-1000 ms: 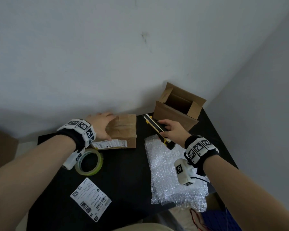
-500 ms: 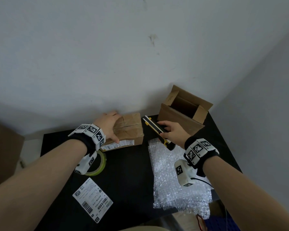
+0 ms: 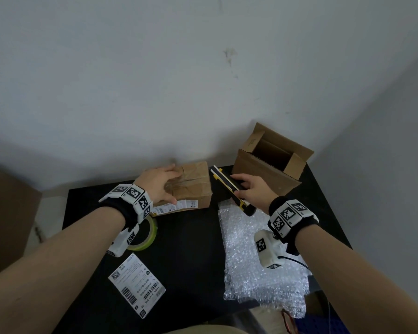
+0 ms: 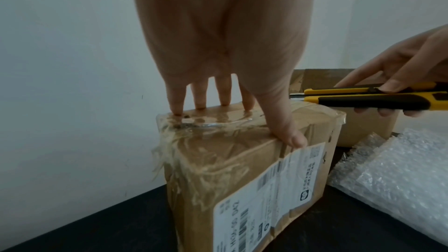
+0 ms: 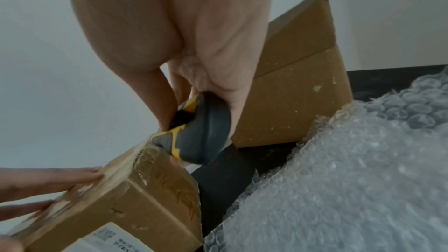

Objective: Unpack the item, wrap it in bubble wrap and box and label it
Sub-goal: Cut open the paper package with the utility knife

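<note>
A taped brown parcel (image 3: 193, 186) with a white label on its near side stands at the back of the black table (image 3: 188, 249). My left hand (image 3: 158, 184) rests on the parcel's top, fingers straight, thumb on the near edge (image 4: 293, 137). My right hand (image 3: 251, 192) grips a yellow-and-black utility knife (image 3: 229, 186), held just right of the parcel with its tip pointing away, level with the parcel's top (image 4: 363, 99). A sheet of bubble wrap (image 3: 258, 261) lies flat at the right. An open empty cardboard box (image 3: 270, 162) stands behind the knife. A loose shipping label (image 3: 136, 283) lies near the front left.
A roll of clear tape (image 3: 147, 235) lies under my left wrist. White walls close off the back and right of the table. A brown cardboard sheet (image 3: 7, 218) stands off the table's left side.
The left hand has slid further onto the parcel's top. The knife in my right hand has lifted a little and moved closer to the parcel.
</note>
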`<action>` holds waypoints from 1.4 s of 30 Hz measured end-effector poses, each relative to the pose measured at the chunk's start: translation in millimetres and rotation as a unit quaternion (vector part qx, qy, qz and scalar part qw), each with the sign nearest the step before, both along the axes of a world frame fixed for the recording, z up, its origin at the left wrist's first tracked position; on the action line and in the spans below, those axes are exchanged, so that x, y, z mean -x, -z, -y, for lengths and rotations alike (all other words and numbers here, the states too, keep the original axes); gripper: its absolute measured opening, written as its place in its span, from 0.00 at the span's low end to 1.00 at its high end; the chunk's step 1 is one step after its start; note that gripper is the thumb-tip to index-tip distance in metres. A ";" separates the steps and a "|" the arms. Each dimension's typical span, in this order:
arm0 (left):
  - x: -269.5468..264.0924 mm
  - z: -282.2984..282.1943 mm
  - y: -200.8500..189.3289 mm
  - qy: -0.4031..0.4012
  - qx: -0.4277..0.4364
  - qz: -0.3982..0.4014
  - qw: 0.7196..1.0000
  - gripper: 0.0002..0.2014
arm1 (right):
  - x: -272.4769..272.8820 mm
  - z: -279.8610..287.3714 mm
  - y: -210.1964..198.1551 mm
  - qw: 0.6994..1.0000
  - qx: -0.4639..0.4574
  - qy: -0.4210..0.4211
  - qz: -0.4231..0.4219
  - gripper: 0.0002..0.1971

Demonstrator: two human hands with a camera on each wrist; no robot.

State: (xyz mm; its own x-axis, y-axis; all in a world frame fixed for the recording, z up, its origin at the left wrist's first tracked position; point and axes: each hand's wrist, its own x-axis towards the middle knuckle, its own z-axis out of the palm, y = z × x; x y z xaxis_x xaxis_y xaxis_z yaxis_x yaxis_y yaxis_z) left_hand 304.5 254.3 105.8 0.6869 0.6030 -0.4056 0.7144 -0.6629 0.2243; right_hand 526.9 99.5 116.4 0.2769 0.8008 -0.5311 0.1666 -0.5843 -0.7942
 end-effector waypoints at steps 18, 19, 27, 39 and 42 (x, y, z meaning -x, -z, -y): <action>3.7 -4.5 7.1 0.009 0.005 0.001 1.000 0.44 | -4.0 -3.5 -4.2 1.000 0.009 -0.023 0.005 0.26; 3.8 -4.5 7.5 0.009 0.005 0.003 1.000 0.44 | -4.2 -3.7 -4.5 0.999 0.011 -0.028 0.012 0.26; 1.5 -4.2 6.2 0.009 -0.002 -0.007 1.000 0.42 | -4.7 -3.6 -16.2 0.993 0.038 -0.087 0.072 0.26; 1.0 -3.1 4.6 0.014 -0.009 -0.012 1.000 0.41 | -4.0 9.5 -27.8 0.984 0.074 -0.143 0.073 0.25; 1.4 -2.5 4.1 0.014 -0.006 -0.011 1.000 0.41 | -5.0 17.0 -31.2 0.983 0.085 -0.148 0.067 0.25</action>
